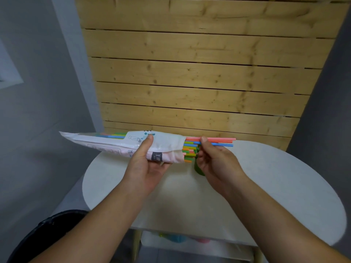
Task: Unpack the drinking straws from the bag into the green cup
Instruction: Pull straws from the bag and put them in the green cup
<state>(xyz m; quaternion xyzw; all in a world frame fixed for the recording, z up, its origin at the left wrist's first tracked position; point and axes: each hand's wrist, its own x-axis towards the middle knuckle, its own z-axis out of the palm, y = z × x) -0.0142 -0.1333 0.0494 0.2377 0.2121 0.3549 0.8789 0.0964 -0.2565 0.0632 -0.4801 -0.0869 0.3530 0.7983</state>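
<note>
Both bare forearms reached forward, the left hand (146, 166) cupped palm-up with thumb on top, the right hand (212, 158) pinching with fingertips.

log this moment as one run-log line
left hand: holds white plastic straw bag | right hand: pinches pink and blue straws | green cup: mostly hidden

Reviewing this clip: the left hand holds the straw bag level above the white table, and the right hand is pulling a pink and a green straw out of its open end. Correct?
Not quite. In the head view the right hand pulls a pink and a blue straw, not green. The rest stands: the left hand holds the bag level above the white table.
</note>
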